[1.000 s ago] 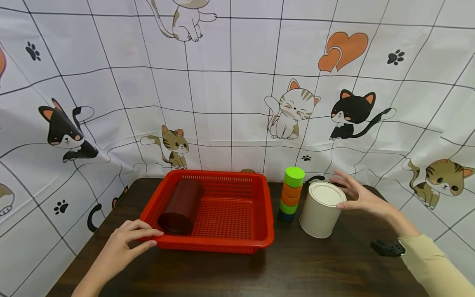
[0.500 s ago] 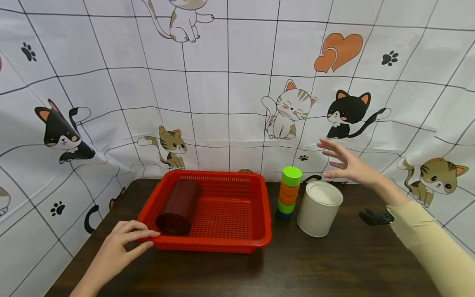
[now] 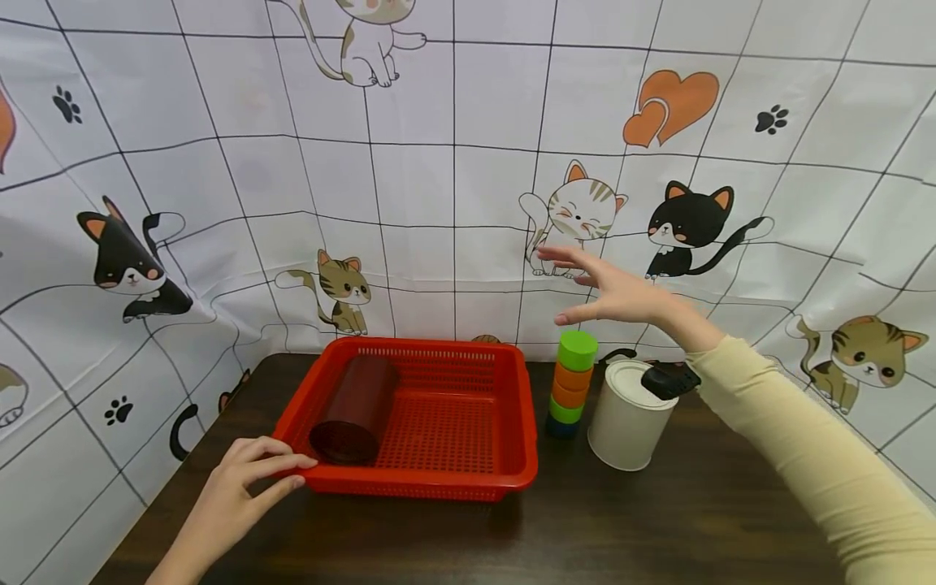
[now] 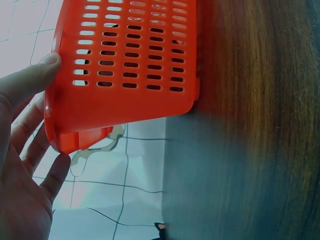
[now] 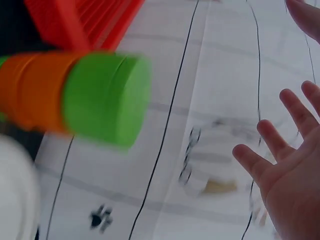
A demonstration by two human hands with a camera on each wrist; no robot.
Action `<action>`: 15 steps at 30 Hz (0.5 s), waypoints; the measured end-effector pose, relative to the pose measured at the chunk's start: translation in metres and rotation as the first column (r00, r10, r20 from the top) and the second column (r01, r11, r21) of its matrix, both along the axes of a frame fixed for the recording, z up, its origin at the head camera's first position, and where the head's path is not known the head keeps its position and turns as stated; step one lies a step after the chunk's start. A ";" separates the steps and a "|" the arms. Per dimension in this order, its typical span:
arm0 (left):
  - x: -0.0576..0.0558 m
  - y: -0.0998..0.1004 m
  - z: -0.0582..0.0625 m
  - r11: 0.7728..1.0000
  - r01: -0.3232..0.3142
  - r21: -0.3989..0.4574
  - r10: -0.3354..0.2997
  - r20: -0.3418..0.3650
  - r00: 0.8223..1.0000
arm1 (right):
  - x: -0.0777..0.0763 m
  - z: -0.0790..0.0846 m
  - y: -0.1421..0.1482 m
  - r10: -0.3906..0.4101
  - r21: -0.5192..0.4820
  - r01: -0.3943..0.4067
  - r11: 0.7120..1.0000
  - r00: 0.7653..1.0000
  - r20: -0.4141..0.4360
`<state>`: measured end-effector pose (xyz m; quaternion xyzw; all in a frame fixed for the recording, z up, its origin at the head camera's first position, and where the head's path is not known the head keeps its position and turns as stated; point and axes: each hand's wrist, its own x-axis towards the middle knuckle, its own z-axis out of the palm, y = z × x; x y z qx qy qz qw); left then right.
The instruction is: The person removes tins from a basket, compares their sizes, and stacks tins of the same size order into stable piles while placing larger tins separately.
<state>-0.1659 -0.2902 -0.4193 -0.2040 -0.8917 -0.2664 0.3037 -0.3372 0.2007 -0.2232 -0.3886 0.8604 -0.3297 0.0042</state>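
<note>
My left hand (image 3: 234, 487) grips the near-left corner of a red plastic basket (image 3: 417, 478). In the left wrist view the thumb (image 4: 37, 75) lies on the rim's outer side, with the other fingers across the rim. Inside the basket a dark brown cylinder (image 3: 358, 406) lies on its side against the left wall. My right hand (image 3: 614, 292) is in the air above a stack of green, orange and dark blue round pieces (image 3: 573, 382), fingers spread and holding nothing. In the right wrist view a gap separates the hand from the green top (image 5: 107, 97).
A cream can with a lid (image 3: 630, 426) stands upright right of the stack, partly covered by a black device (image 3: 669, 380) on the right wrist. Everything rests on a dark wooden table (image 3: 585, 528). A white cat-print sheet (image 3: 453, 187) hangs close behind.
My right hand has left the cream can's side, risen and moved left over the stack. The left hand stays at the basket corner, and the objects have not moved.
</note>
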 end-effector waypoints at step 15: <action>-0.003 -0.002 -0.002 1.000 0.024 0.006 -0.024 0.006 1.000 | -0.020 -0.024 -0.127 0.214 0.163 -0.199 0.966 0.974 -0.076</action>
